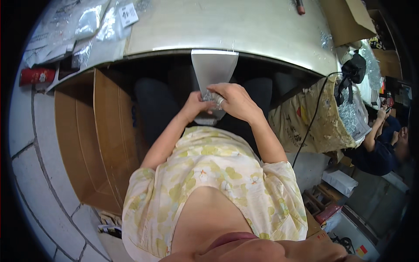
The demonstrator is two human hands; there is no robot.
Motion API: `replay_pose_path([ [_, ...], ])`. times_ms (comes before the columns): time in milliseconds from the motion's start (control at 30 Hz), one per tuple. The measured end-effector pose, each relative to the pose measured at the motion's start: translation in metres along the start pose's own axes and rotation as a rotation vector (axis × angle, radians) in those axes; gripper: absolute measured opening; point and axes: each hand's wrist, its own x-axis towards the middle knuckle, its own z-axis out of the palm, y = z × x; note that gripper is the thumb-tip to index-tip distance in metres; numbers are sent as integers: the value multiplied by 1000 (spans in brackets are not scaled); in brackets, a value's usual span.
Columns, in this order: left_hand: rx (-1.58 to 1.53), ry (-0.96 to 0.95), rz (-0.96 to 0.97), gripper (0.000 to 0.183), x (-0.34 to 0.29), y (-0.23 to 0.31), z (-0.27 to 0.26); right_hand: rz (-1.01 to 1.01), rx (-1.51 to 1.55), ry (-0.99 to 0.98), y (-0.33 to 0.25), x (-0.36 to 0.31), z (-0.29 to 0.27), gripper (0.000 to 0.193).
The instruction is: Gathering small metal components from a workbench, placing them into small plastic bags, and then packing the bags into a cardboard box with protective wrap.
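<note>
My left hand (196, 106) and my right hand (236, 101) meet over my lap, close to my body. Between their curled fingers is a small bunch of thin, shiny silvery pieces (210, 97), too fine to name. Both hands seem closed on it, the right from above and the left from the side. A pale band wraps one finger of the right hand. Under the hands, a long white board or flat box (214, 65) slopes from the table edge down to my lap. My fingers hide part of its lower end.
Ahead is a metal-topped table (227, 28) with plastic bags (89, 22) and a dark reddish tool (300, 7). A cardboard box (83, 144) stands left, near a red can (37, 76). At right, a sack (305, 115) holds silvery pieces; beyond it another person (379, 144) works.
</note>
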Motion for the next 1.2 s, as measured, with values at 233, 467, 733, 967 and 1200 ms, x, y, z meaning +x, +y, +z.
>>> replay_pose_path([
  [233, -40, -11, -40, 25, 6, -10, -10, -124, -124, 498, 25, 129, -102, 50],
  [467, -127, -37, -107, 26, 4, 3, -7, 154, -574, 293, 65, 162, -129, 43],
  [733, -63, 2, -109, 28, 0, 17, -4, 94, 120, 669, 53, 84, -126, 36],
  [967, -58, 35, -46, 32, -2, 8, -3, -67, -294, 816, 125, 170, -138, 37],
  [1200, 44, 24, -90, 41, -3, 4, -11, 22, -388, 312, 71, 124, -119, 38],
])
